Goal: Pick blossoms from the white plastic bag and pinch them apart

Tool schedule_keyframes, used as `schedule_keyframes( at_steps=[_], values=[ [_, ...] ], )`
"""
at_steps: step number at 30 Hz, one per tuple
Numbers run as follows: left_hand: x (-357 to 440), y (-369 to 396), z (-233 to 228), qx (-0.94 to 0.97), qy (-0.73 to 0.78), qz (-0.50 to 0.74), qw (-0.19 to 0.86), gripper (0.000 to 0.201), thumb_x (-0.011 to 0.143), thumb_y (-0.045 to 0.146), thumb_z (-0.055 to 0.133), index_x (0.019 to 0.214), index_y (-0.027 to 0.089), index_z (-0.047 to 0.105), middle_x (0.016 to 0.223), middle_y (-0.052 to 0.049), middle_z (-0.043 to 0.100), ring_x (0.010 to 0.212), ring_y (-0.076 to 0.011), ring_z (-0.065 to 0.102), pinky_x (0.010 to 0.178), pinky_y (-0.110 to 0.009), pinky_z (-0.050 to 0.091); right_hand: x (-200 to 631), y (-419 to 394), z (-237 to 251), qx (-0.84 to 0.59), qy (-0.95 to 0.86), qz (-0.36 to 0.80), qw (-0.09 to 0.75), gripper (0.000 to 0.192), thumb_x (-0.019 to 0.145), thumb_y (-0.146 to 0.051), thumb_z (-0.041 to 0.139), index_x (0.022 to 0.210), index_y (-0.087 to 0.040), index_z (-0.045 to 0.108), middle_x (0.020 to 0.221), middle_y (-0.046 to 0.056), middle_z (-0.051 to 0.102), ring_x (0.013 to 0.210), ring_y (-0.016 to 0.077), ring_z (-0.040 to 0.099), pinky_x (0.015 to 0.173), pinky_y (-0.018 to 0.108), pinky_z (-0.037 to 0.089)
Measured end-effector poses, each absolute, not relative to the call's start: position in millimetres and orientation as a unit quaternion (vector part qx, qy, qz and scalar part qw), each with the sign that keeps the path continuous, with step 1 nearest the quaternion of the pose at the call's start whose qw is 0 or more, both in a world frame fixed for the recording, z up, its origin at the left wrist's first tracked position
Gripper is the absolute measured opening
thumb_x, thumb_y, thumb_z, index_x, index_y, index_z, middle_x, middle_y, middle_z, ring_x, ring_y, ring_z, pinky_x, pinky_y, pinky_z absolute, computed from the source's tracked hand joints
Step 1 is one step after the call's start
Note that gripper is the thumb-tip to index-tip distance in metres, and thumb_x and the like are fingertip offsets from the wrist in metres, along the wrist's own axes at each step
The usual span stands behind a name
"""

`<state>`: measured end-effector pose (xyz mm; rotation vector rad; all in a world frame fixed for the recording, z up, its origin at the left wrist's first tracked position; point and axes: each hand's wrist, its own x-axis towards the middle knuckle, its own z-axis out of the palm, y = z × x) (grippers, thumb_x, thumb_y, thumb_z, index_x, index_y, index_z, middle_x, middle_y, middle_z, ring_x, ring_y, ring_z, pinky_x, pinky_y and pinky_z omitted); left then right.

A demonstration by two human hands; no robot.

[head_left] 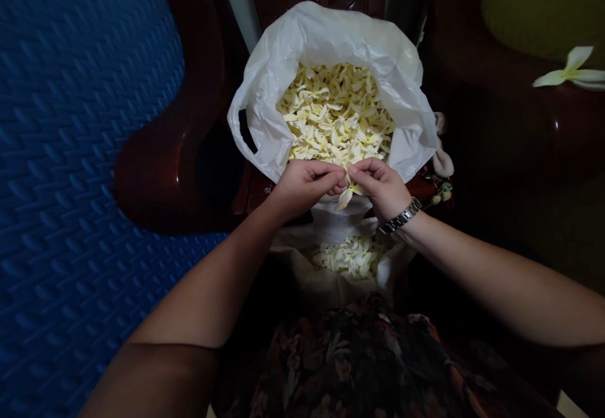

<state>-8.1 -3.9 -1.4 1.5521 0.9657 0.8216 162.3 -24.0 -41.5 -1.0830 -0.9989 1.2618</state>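
Beside blue textured surface (80, 153), glossy dark wood (151, 172), both hands (300, 186) (386, 190), grip pinched on one flower (345, 199)

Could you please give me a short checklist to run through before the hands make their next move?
1. Flower secured: ok, pinched at the fingertips of the left hand and right hand.
2. Upper white plastic bag open: ok, its mouth is wide and shows the blossoms inside.
3. Lower whitish bag open: ok, white petals show within, below the hands.
4. Metal wristband clear of the lower bag: cannot tell from this angle.
5. No blossoms lying outside the bags: not ok, a loose flower lies far right.
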Motion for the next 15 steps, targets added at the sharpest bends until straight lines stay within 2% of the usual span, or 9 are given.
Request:
schedule_keyframes(
  at_steps=[10, 15],
  values=[
    [-9.0, -2.3, -3.8, 0.657, 0.407, 0.343, 0.533, 0.017, 0.082, 0.029, 0.071, 0.082, 0.014, 0.079, 0.078, -0.006, 0.077, 0.068, -0.0113, 0.068, 0.071, -0.024, 0.058, 161.5, -24.0, -41.7, -0.464, -0.421, 0.539, 0.563, 0.044, 0.061, -0.056, 0.088, 0.074, -0.023, 0.063, 0.071, -0.003, 0.063, 0.067, 0.0131, 0.056, 0.069, 0.030, 0.047],
    [-8.4, -2.4, -3.0, 0.660, 0.407, 0.341, 0.532, 0.017, 0.082, 0.028, 0.071, 0.082, 0.013, 0.079, 0.077, -0.006, 0.077, 0.067, -0.0111, 0.068, 0.070, -0.024, 0.058, 162.6, -24.4, -41.2, -0.477, -0.453, 0.500, 0.563, 0.046, 0.064, -0.060, 0.086, 0.075, -0.023, 0.062, 0.073, -0.002, 0.062, 0.071, 0.0145, 0.056, 0.072, 0.032, 0.048]
  ],
)
